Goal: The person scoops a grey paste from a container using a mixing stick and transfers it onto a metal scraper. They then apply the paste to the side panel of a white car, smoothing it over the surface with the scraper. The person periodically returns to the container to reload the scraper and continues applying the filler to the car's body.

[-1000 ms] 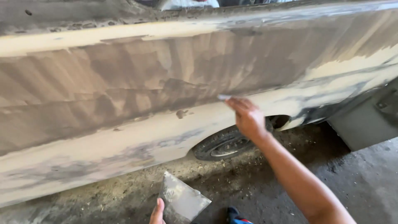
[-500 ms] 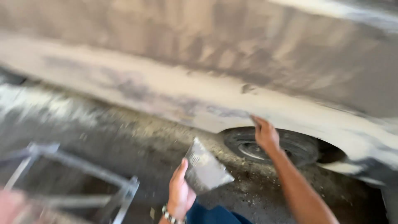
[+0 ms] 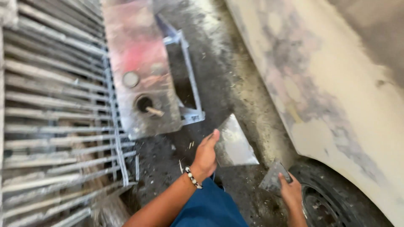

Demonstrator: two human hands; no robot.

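My left hand (image 3: 206, 154), a beaded bracelet on its wrist, holds a flat grey metal plate (image 3: 233, 143) smeared with filler, its face turned up. Low at the right my right hand (image 3: 290, 191) grips a small grey putty spreader (image 3: 273, 178) just beside the plate's lower corner. Both hands hang over the dusty dark ground, close to the car's body panel (image 3: 336, 84), which is covered in pale sanded filler with greyish patches. The car's tyre (image 3: 328, 197) sits right below my right hand.
A metal grate of parallel bars (image 3: 54, 109) fills the left side. A dusty metal box with two round holes (image 3: 139, 80) lies on a metal frame (image 3: 189, 75) beside it. My blue trouser leg (image 3: 210, 208) shows at the bottom. The ground (image 3: 235, 75) is covered in grey dust.
The view has swung left and down, from the car's side to the ground and grate. My right hand came off the panel and dropped next to the plate in my left hand.
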